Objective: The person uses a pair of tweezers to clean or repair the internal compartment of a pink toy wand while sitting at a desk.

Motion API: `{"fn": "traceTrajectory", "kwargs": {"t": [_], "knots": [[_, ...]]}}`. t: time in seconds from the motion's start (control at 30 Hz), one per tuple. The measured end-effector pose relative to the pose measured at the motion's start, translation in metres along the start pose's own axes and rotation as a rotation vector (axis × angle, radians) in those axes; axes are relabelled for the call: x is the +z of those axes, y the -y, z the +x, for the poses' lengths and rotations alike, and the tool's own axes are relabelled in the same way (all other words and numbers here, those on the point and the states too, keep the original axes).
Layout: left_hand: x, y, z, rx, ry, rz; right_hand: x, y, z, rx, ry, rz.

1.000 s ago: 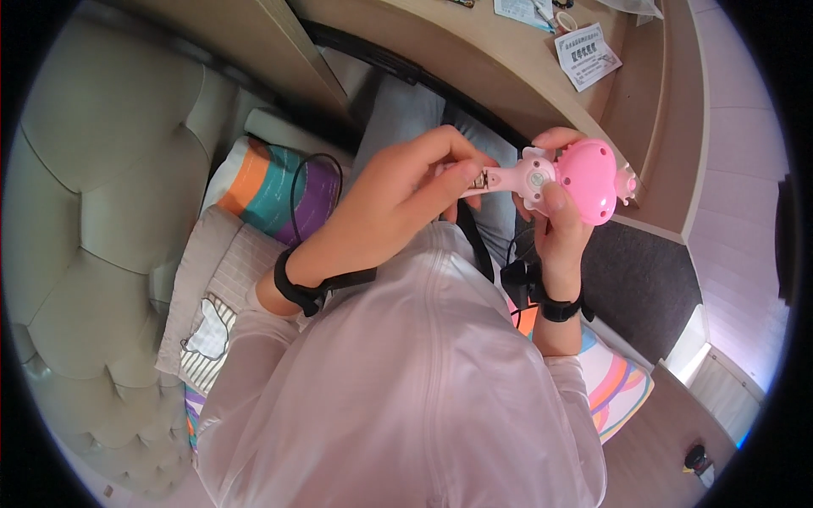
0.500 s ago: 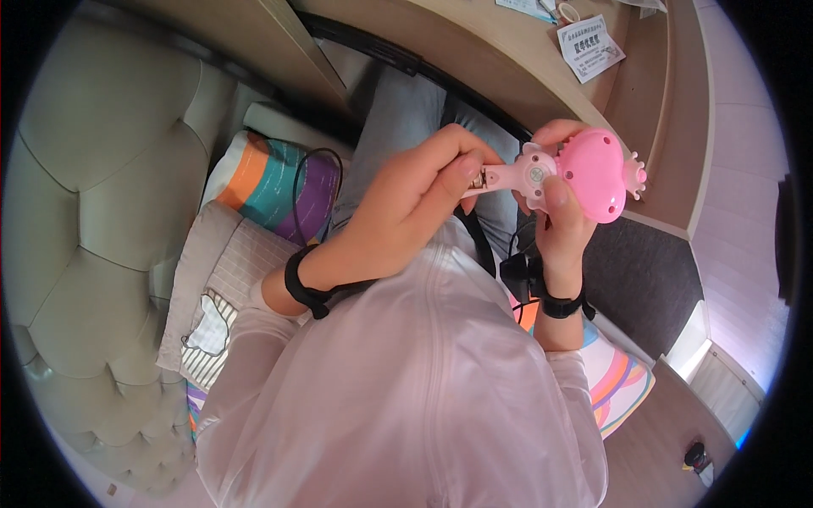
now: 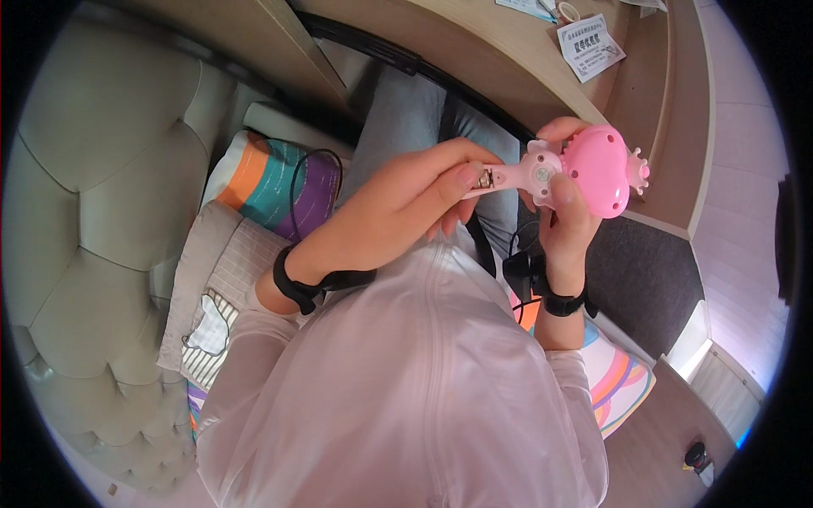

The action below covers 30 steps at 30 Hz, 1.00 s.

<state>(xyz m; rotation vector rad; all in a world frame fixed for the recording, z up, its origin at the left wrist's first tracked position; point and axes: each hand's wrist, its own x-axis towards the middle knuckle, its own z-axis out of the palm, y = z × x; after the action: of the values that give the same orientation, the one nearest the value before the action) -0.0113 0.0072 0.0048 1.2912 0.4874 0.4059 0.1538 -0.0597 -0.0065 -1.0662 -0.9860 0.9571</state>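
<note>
A pink toy wand (image 3: 600, 173) lies across the space in front of my chest, its heart-shaped head and small crown pointing right. Screw holes show on the side facing up. My right hand (image 3: 569, 224) grips it at the paler neck, thumb on top, other fingers mostly behind. At the handle's left end is an uncovered compartment (image 3: 485, 179) with metal inside, perhaps contacts or a battery. My left hand (image 3: 415, 193) is closed round that end, its thumb pressed at the compartment's edge. Its other fingers are partly hidden under the handle.
Beyond my hands runs a curved wooden desk (image 3: 491, 46) with a printed paper slip (image 3: 590, 49) on it. A tufted grey-green backrest (image 3: 127, 195) stands to my left. Colourful cushions (image 3: 284, 182) lie beside me. A black cable (image 3: 294, 195) loops near my left forearm.
My left wrist and forearm have dropped a little toward me, and its fingers have shifted under the handle. The wand has moved slightly right and turned a little.
</note>
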Motion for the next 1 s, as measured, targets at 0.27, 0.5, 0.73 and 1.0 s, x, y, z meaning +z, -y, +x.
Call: {"fn": "traceTrajectory", "kwargs": {"t": [0.27,0.5,0.73,1.0], "knots": [[0.005,0.008,0.001,0.054,-0.096,0.167,-0.003,-0.002,0.0,-0.023,0.003,-0.062],[0.006,0.005,0.003,0.076,-0.028,0.005,-0.002,0.0,0.0,-0.015,-0.001,-0.04],[0.008,0.014,0.006,0.201,-0.161,0.13,0.002,-0.003,0.001,-0.026,-0.014,0.023],[0.009,0.021,0.009,0.211,-0.244,0.14,0.005,-0.004,0.001,-0.026,0.002,0.013]]}}
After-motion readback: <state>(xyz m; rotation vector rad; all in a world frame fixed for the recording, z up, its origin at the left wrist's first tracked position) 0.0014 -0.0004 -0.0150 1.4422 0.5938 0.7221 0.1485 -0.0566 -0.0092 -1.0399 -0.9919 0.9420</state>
